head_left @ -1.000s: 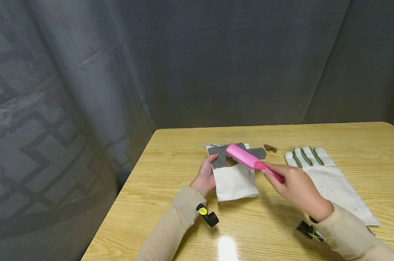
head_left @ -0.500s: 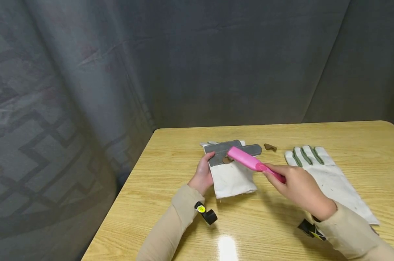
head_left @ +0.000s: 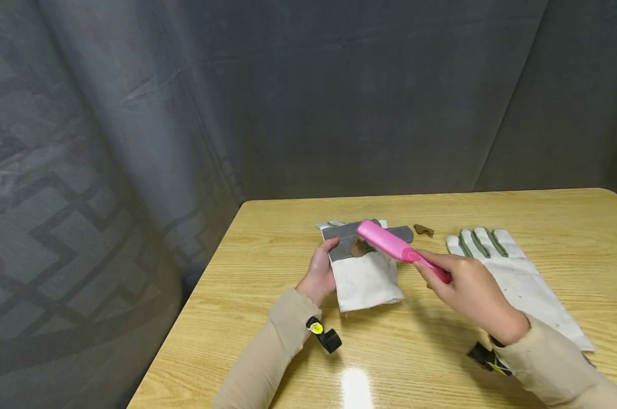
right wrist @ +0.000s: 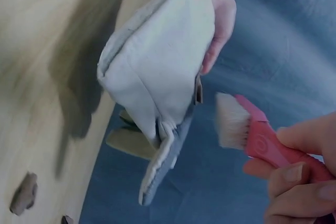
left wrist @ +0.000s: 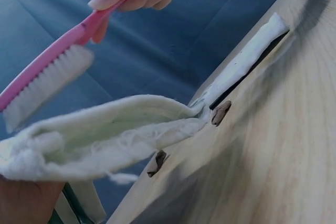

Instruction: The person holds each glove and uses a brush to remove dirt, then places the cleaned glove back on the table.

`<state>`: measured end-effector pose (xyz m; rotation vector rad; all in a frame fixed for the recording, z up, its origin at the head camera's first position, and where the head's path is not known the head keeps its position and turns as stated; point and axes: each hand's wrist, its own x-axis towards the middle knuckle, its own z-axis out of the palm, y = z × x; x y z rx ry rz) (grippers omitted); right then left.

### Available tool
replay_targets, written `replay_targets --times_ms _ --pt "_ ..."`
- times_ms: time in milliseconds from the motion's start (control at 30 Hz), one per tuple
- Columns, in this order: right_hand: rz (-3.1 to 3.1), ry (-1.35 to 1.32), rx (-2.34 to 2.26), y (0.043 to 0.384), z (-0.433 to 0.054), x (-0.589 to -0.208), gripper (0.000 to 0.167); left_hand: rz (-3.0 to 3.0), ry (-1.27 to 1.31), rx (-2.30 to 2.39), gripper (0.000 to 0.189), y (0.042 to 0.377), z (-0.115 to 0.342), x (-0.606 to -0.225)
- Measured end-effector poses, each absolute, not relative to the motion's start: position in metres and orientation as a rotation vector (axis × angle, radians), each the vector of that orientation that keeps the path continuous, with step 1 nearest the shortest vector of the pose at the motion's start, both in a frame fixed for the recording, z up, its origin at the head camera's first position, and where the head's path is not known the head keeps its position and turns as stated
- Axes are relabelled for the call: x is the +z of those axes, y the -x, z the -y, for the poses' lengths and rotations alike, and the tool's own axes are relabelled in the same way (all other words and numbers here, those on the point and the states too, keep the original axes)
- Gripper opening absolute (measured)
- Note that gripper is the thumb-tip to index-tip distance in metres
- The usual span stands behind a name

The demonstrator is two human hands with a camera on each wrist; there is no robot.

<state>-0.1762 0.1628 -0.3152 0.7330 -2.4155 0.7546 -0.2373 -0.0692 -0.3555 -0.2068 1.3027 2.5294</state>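
My left hand (head_left: 319, 272) grips a work glove (head_left: 368, 287) with a white cuff and grey palm, thumb on the near side and fingers hidden behind. It is held above the table; its cuff opening faces the left wrist view. A brown lump (head_left: 359, 248) sits on the grey part, seen edge-on in the right wrist view. My right hand (head_left: 474, 292) holds the pink handle of a brush (head_left: 387, 241). Its white bristles (right wrist: 232, 121) face the glove, with a gap between them in the right wrist view.
A second glove (head_left: 525, 289), white with green between its fingers, lies flat on the wooden table (head_left: 257, 267) at the right. Near the back is a small brown piece (head_left: 423, 230); another brown piece (left wrist: 157, 163) shows in the left wrist view. Dark curtain (head_left: 359, 113) hangs behind.
The brush dipped slightly and is now raised a little, showing more of the brown lump. The held glove shifted slightly left and up, then back a bit right. Both hands keep their hold.
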Motion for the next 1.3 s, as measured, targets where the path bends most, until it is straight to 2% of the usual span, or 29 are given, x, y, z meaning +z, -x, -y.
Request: replay_targets --times_ms 267,767,1300 --pt "2.449 -0.732 0.748 0.177 -0.155 -0.326 0.029 -1.264 0.204 2.511 0.052 0.236 0.062 -0.356" --pt "2.533 -0.689 0.639 0.175 -0.165 -0.315 0.024 -1.307 0.223 2.562 0.050 0.239 0.070 -0.354" --pt "2.413 -0.732 0.745 0.175 -0.154 -0.325 0.028 -1.278 0.164 2.493 0.053 0.235 0.063 -0.357"
